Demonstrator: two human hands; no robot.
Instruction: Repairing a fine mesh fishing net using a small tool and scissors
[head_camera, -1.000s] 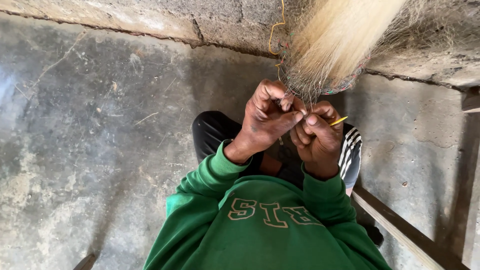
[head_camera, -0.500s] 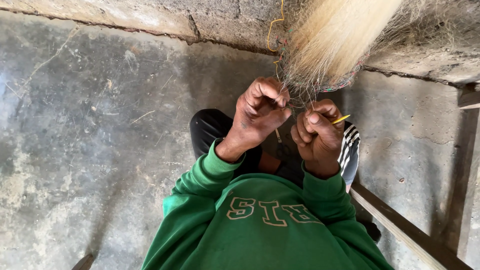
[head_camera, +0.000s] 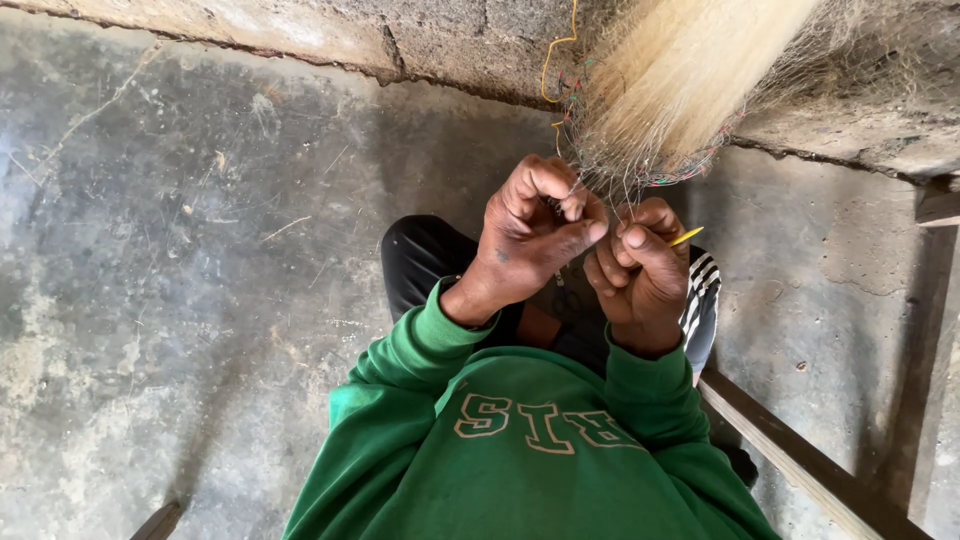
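A thick bundle of pale straw-coloured fibres (head_camera: 680, 70) hangs from the top right, with fine netting (head_camera: 640, 165) and coloured threads around its lower end. My left hand (head_camera: 530, 235) pinches thin strands of that netting between thumb and fingers, just below the bundle. Close beside it, my right hand (head_camera: 640, 275) is closed on a small yellow tool (head_camera: 686, 237) whose tip sticks out to the right. The two hands nearly touch. A yellow cord (head_camera: 560, 45) runs up along the wall above them. Green sleeves cover both forearms.
A rough concrete floor (head_camera: 200, 250) spreads to the left, meeting a low stone wall (head_camera: 430, 35) at the top. A wooden plank (head_camera: 800, 460) runs diagonally at the lower right. Dark trousers and a striped fabric (head_camera: 700, 300) lie under my hands.
My left hand has shifted slightly, its thumb now pressed toward the right hand's fingers. The right hand stays on the yellow tool in about the same place.
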